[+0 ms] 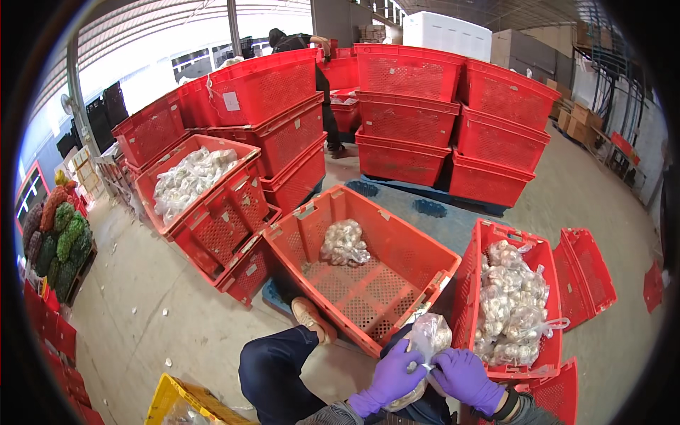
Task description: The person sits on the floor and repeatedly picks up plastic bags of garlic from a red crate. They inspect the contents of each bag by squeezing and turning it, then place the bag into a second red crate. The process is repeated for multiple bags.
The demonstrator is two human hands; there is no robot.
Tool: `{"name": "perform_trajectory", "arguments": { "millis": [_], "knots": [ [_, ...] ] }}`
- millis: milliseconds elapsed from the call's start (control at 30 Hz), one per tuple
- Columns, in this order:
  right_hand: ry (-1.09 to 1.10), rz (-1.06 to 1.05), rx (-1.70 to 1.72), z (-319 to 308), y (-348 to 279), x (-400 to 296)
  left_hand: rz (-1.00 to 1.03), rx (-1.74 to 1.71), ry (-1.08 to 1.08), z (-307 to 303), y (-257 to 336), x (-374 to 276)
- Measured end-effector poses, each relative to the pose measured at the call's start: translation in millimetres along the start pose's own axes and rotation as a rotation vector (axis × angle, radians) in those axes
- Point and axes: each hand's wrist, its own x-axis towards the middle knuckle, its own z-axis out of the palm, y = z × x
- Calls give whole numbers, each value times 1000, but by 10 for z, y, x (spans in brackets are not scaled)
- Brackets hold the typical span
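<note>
My left hand (396,374), in a purple glove, is closed on the gathered neck of a clear plastic bag of garlic bulbs (431,333). My right hand (461,377), gloved alike, pinches the same plastic from the other side, close to the left fingers. More bagged bulbs show below the hands, over my lap. Just ahead stands a red plastic crate (366,212) with one bag of garlic (345,243) lying inside near its far left wall. To the right, another red crate (552,319) holds several filled clear bags (512,303).
Stacked red crates (409,114) stand ahead on a blue pallet; a person (289,40) bends behind them. At left, a crate stack holds clear bags (196,178). A yellow crate (175,396) is at bottom left. Mesh sacks (66,228) are piled at far left.
</note>
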Motion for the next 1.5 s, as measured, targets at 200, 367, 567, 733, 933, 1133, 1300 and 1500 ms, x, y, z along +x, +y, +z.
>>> {"name": "perform_trajectory", "arguments": {
  "millis": [200, 367, 567, 733, 933, 1133, 1300, 1500],
  "knots": [
    [24, -193, -245, 113, 103, -44, 67, 49, 14, -19, 104, -1],
    [120, 17, 50, 127, -100, -85, 120, 31, 25, -59, -116, -126],
    [232, 795, 1363, 324, -20, -313, -7, -64, 90, 57, 91, 9],
    [-201, 382, 1198, 253, -43, -291, -93, -222, 104, 106, -138, -71],
    [-432, -190, 1702, -409, -348, -460, -53, -270, 178, 11, -372, -26],
    [225, 169, 153, 36, 123, -279, -76, -477, -16, 48, -164, -22],
    [335, 110, -152, 363, 74, -190, -38, -290, -124, -83, 0, -24],
    [743, 407, 181, 296, 89, -408, -19, -85, -150, -209, 73, -66]
  ]
}}
